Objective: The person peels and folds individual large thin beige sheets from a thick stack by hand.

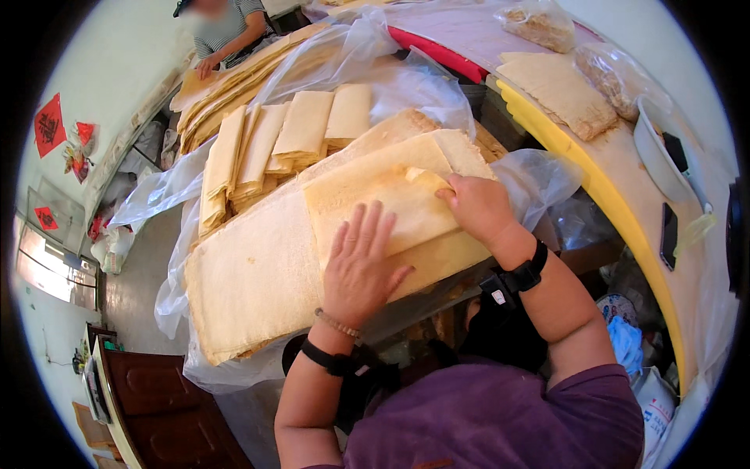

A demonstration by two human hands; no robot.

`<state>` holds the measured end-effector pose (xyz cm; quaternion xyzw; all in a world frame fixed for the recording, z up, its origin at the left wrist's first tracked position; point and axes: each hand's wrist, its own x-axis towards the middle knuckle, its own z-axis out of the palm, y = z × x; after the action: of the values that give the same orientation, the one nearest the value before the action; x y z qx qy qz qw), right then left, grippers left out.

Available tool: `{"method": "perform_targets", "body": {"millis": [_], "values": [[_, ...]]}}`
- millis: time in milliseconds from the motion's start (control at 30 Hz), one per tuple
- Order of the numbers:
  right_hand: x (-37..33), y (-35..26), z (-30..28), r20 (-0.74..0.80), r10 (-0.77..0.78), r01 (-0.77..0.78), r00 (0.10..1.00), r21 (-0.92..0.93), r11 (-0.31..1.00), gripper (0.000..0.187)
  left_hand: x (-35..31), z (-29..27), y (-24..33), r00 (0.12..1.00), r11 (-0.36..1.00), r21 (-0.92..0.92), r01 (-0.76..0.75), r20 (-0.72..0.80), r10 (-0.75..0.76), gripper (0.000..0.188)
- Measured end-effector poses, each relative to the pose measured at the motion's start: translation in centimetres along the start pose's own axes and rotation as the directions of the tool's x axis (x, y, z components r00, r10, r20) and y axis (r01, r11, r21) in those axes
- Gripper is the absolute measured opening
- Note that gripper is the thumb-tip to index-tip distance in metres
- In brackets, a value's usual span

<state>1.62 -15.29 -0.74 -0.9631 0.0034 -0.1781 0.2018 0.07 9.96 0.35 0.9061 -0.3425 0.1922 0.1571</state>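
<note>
A thick stack of large pale yellow sheets lies in front of me on clear plastic film. On top of it lies a sheet folded over into a narrower panel. My left hand rests flat on this folded sheet, fingers spread. My right hand pinches the folded sheet's far edge near a turned-up corner. Both wrists wear black straps.
Folded bundles of the same sheets stand in a row behind the stack. Another person handles long sheets at the far end. To the right runs a yellow-edged table with more sheets, bagged goods and a white tub.
</note>
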Motion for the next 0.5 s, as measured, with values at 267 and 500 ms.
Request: {"method": "perform_targets", "body": {"millis": [267, 500], "values": [[-0.4, 0.8, -0.2, 0.071, 0.039, -0.037, 0.997, -0.039, 0.999, 0.027, 1.0, -0.7, 0.7, 0.980, 0.996, 0.011, -0.091, 0.181, 0.088, 0.078], [-0.9, -2.0, -2.6, -0.079, 0.141, -0.145, 0.987, -0.047, 0.988, 0.048, 0.9, 1.6, -0.3, 0.962, 0.994, 0.073, -0.078, 0.266, 0.056, 0.072]]}}
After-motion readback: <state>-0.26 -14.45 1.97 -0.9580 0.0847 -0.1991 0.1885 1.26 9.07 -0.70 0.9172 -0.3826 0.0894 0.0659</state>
